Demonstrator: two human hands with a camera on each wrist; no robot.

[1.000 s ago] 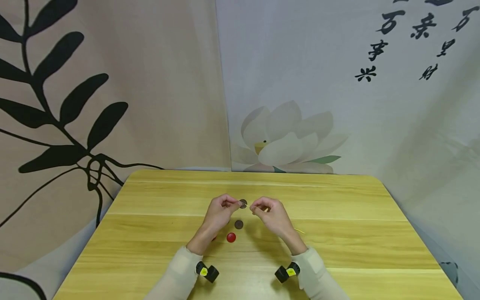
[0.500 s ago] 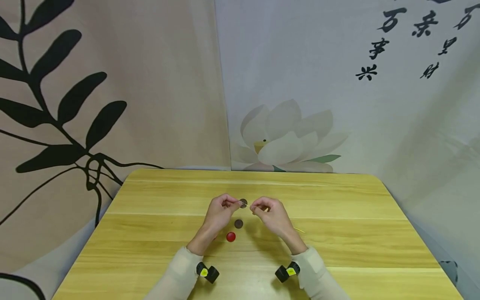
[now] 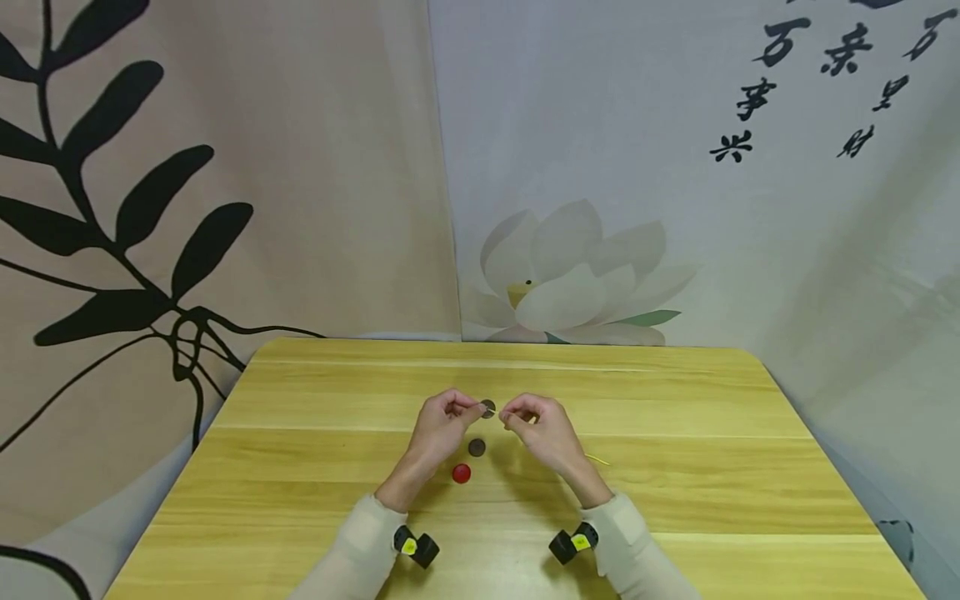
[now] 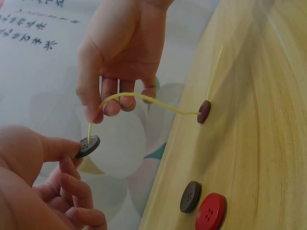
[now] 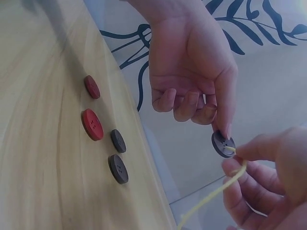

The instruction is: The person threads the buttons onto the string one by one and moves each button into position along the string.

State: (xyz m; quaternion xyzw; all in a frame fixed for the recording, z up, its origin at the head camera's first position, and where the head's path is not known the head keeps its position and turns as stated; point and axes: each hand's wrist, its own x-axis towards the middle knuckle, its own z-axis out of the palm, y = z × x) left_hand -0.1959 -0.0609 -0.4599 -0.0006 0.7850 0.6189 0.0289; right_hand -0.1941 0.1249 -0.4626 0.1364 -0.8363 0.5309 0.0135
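The step in hand appears to be threading a button: the left hand pinches a dark grey round four-holed button by its edge between thumb and finger, raised above the table, and the right hand, just beside it, pinches a thin yellow cord close to where it meets a hole. From the right fingers the cord arcs to a dark maroon round button that sits on it, close to the right hand. The next move probably calls for holding the grey button steady, working the tip fully through, and taking hold of it on the other side before pulling. On the pale wooden table, below the left hand in the right wrist view, lie a bright red round button, a dark red round button and two dark round buttons. Whether the tip comes out behind the grey button cannot be told. In the head view the right hand and forearm hide the maroon button, the dark red one does not show, and the dark disc by the left fingertips could be the held button or one on the table.
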